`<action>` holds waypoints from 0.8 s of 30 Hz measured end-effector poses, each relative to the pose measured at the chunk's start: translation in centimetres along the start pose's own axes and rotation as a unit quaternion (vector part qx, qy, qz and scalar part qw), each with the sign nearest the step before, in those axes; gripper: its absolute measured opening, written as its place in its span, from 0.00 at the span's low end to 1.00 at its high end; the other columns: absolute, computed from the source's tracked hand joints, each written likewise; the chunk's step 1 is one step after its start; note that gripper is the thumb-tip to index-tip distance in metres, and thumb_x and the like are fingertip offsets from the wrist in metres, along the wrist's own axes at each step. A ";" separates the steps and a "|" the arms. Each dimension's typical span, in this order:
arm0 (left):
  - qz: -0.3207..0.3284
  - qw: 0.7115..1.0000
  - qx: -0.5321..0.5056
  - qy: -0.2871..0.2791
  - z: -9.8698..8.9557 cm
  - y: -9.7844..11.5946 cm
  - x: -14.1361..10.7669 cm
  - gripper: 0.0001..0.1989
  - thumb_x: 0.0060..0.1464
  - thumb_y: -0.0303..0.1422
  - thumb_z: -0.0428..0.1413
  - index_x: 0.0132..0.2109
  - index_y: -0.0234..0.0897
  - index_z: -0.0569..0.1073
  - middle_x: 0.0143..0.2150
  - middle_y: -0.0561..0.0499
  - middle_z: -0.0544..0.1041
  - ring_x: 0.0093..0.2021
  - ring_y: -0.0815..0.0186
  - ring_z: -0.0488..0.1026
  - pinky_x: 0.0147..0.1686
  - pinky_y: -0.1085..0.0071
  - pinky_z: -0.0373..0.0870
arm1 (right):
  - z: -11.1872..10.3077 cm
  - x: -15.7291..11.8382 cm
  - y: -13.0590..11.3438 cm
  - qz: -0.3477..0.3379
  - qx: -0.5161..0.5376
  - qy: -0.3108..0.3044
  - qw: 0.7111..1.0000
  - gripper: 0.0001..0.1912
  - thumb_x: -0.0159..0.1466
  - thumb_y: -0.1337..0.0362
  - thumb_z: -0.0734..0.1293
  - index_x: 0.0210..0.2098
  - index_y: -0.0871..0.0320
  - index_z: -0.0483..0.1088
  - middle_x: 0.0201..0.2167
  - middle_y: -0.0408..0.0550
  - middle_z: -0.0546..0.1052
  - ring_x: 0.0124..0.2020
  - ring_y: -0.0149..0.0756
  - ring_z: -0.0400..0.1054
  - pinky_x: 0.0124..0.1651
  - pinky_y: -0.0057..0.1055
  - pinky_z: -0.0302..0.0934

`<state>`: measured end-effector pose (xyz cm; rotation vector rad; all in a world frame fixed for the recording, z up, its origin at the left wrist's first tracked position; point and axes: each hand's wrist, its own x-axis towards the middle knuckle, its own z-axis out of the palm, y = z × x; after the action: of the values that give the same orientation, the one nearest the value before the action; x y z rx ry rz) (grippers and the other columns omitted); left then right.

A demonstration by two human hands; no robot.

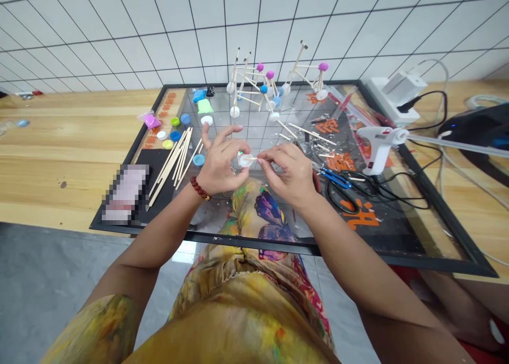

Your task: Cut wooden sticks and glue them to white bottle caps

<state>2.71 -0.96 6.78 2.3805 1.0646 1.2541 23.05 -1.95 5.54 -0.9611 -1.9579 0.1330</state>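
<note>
Stick (253, 158) lying crosswise, tip pointing left over white disc (245, 163), right hand (291, 172) pinching stick, left hand (219, 165) gripping disc

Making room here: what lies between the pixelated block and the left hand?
The head view shows pale sticks between the pixelated block and left hand, with a round blue piece nearer the hand.

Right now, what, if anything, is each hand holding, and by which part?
Left hand: a white disc, apparently by its rim. Right hand: a thin stick, by one end.
</note>
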 end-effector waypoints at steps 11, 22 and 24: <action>-0.011 1.000 0.008 -0.004 -0.4 -0.4 0.4 0.11 0.46 0.37 0.68 0.38 0.47 0.76 0.39 0.53 0.83 0.57 0.49 0.76 0.72 0.40 0.47 | 0.2 -0.1 0.4 -0.039 0.033 0.044 0.998 0.08 0.71 0.62 0.66 0.38 0.55 0.77 0.33 0.50 0.79 0.37 0.41 0.73 0.43 0.39 0.66; -0.019 0.999 -0.009 0.032 -0.4 -1.9 0.3 0.29 0.41 0.44 0.75 0.48 0.45 0.75 0.41 0.51 0.83 0.52 0.54 0.80 0.72 0.41 0.50 | -0.2 0.0 0.2 -0.046 0.024 0.030 0.998 0.09 0.72 0.61 0.65 0.40 0.54 0.77 0.33 0.49 0.80 0.37 0.41 0.72 0.44 0.40 0.65; -0.017 0.999 -0.013 0.038 -0.4 -1.9 0.3 0.26 0.40 0.44 0.76 0.43 0.44 0.75 0.42 0.49 0.83 0.52 0.54 0.79 0.72 0.41 0.50 | -0.3 0.1 0.1 -0.049 0.021 0.029 0.998 0.09 0.72 0.61 0.65 0.41 0.54 0.78 0.34 0.49 0.80 0.38 0.41 0.72 0.44 0.40 0.65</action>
<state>1.56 0.55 6.21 2.3035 1.0999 1.3469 23.31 -1.89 5.68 -0.8311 -1.9375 0.0892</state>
